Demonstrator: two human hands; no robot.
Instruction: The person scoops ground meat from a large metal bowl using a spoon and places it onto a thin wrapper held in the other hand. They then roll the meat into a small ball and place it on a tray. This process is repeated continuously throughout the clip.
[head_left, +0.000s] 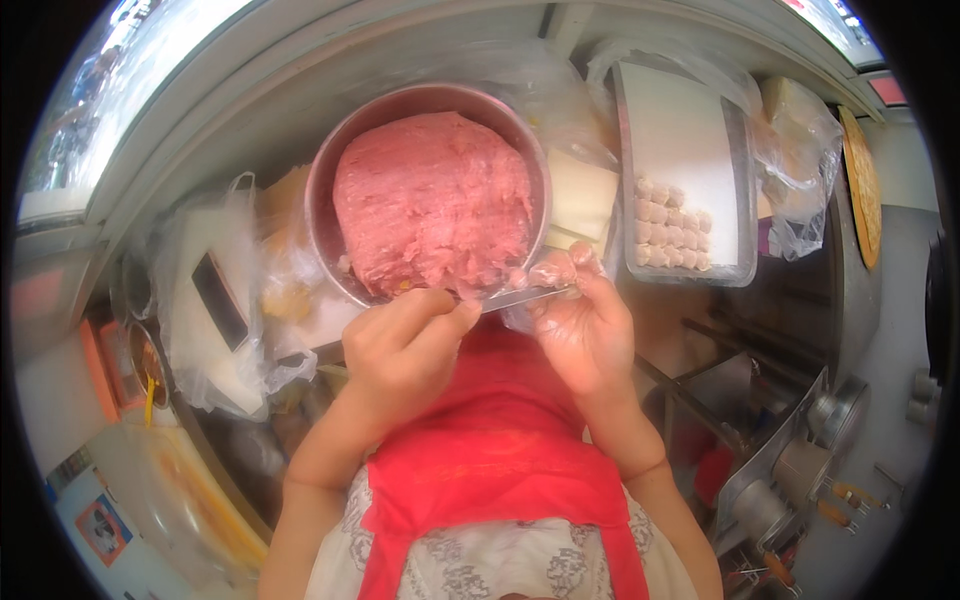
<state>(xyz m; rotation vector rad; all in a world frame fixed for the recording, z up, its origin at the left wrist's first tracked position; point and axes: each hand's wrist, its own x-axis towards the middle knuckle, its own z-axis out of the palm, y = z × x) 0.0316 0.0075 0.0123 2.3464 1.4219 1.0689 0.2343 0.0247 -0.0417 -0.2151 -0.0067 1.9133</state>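
Observation:
A steel bowl (541, 176) in front of me holds a large mound of pink minced meat (435, 202). My left hand (405, 341) is at the bowl's near rim, fingers closed on a thin flat strip (517, 300), apparently a metal filling spatula. The strip reaches across to my right hand (585, 322), which is turned palm up just right of the bowl. Small pinkish filled dumplings (553, 268) sit in its curled fingers; how many is unclear. Behind that hand lies a stack of pale square wrappers (581, 191), partly under plastic film.
To the right, a tray (679, 279) with a white liner carries rows of small dumplings (671, 229). A dark phone (220, 301) rests on a plastic-bagged pale stack (195, 225) at left. Strainer baskets (802, 469) with wooden handles stand lower right. A plastic-wrapped block (802, 150) stands beyond the tray.

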